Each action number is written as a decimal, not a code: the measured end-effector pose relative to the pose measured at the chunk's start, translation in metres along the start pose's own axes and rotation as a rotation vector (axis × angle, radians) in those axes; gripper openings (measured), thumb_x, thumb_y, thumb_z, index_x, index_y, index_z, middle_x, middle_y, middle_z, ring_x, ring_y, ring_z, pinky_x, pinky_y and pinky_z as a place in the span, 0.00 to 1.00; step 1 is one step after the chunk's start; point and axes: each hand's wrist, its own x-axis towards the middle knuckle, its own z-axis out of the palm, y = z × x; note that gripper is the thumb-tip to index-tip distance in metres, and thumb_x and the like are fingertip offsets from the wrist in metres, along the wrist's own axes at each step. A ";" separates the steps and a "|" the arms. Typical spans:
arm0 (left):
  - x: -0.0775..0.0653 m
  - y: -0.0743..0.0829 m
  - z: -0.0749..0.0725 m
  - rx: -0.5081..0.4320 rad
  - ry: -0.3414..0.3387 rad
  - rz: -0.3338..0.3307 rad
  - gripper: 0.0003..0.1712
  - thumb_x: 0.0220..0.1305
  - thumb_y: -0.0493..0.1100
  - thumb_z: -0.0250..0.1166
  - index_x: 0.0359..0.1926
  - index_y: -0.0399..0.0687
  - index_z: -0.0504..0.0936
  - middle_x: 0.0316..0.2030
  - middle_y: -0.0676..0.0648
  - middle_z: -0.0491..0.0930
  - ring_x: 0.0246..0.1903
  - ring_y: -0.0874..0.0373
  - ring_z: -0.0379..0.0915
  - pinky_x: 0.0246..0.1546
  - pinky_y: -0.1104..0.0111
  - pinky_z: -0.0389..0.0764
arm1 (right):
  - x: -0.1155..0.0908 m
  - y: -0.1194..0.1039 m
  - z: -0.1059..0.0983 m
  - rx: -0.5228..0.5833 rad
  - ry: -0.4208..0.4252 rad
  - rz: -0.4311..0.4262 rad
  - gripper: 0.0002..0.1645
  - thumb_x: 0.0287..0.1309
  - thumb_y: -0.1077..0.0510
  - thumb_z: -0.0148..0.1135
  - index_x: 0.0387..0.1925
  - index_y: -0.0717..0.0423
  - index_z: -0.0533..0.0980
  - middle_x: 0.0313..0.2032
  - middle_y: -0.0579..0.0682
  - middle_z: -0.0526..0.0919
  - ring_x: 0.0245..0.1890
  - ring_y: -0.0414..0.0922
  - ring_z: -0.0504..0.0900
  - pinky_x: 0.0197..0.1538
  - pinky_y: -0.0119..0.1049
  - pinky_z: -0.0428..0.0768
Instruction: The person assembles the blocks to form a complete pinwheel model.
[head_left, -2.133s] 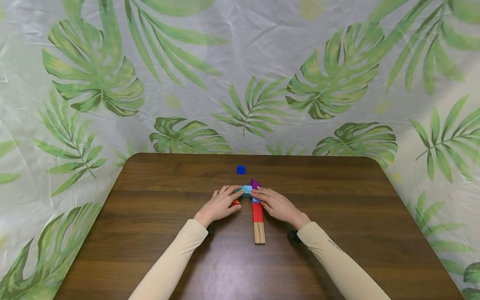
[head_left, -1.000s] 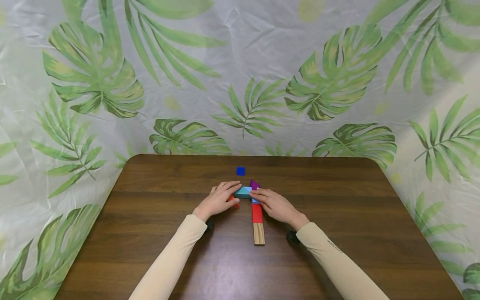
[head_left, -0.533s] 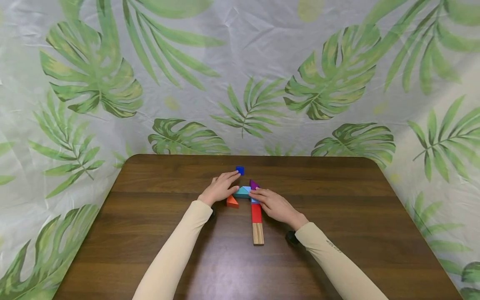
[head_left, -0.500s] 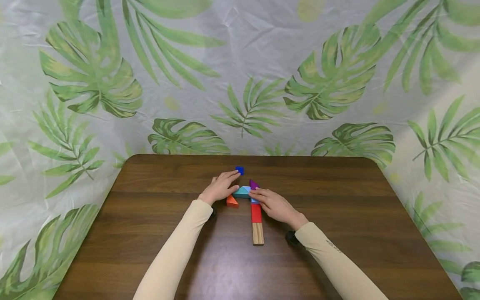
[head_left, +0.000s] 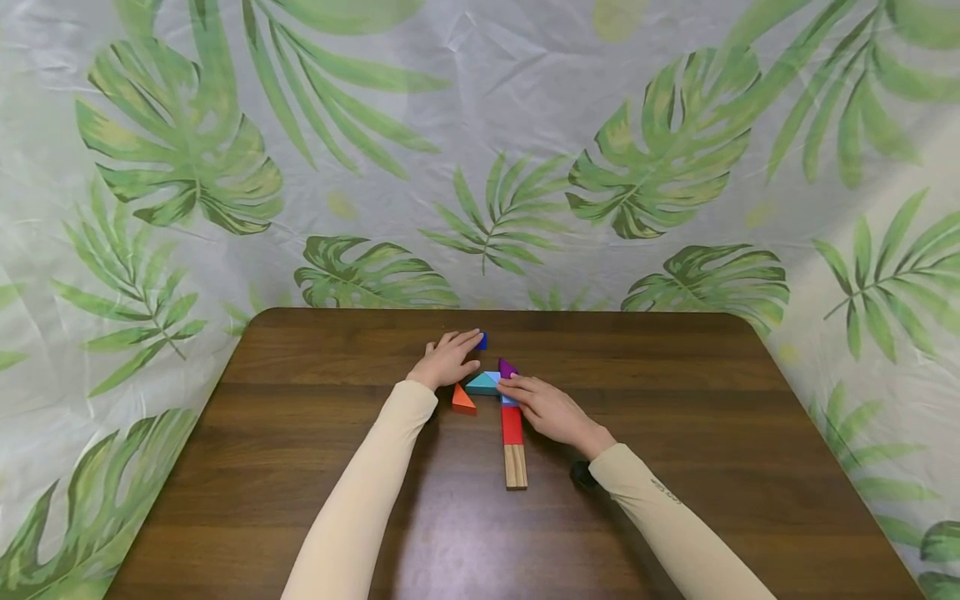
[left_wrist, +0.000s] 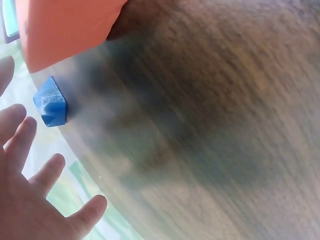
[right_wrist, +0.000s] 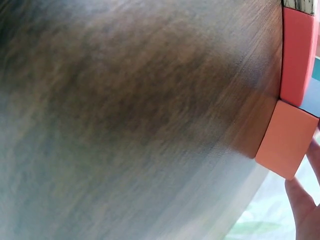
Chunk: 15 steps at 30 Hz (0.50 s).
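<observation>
My left hand reaches over a small dark blue block near the table's far side. Its fingers are spread, and the left wrist view shows them beside that blue block. Below this hand lies an orange triangular block. My right hand rests its fingertips on a light blue block, just below a purple pointed block. In the right wrist view its fingers touch the end of an orange block, which the hand hides from the head view.
A red block and a bare wooden block continue the column toward me. A teal block joins it from the left. All lie on a brown wooden table before a leaf-patterned cloth.
My left hand has left the teal and orange blocks and moved away from me to the blue block, now partly covering it. My right hand stays in place.
</observation>
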 end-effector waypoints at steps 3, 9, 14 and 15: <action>0.001 -0.001 0.000 0.021 -0.017 -0.020 0.33 0.73 0.50 0.51 0.74 0.51 0.54 0.73 0.49 0.51 0.70 0.43 0.43 0.62 0.41 0.49 | 0.000 -0.001 -0.001 0.005 -0.005 0.003 0.27 0.65 0.63 0.53 0.66 0.57 0.69 0.64 0.55 0.69 0.65 0.52 0.65 0.65 0.49 0.60; -0.001 -0.002 0.000 0.031 -0.004 -0.032 0.33 0.73 0.49 0.52 0.74 0.50 0.54 0.73 0.50 0.49 0.70 0.43 0.42 0.62 0.41 0.48 | 0.000 0.000 0.000 -0.010 -0.002 0.012 0.27 0.66 0.63 0.54 0.66 0.57 0.69 0.64 0.55 0.69 0.64 0.53 0.66 0.64 0.50 0.61; -0.001 -0.002 -0.002 0.020 -0.014 -0.046 0.34 0.73 0.49 0.52 0.75 0.50 0.53 0.73 0.49 0.50 0.70 0.42 0.42 0.62 0.41 0.46 | 0.000 0.000 0.001 -0.004 0.004 0.011 0.27 0.66 0.63 0.54 0.65 0.57 0.69 0.64 0.56 0.69 0.64 0.53 0.66 0.64 0.50 0.61; -0.001 -0.002 -0.002 0.021 -0.014 -0.049 0.34 0.73 0.49 0.52 0.74 0.51 0.54 0.73 0.49 0.50 0.69 0.42 0.42 0.62 0.41 0.47 | 0.000 0.000 0.001 -0.004 0.005 0.011 0.27 0.66 0.63 0.54 0.65 0.57 0.69 0.64 0.56 0.69 0.64 0.53 0.66 0.64 0.50 0.61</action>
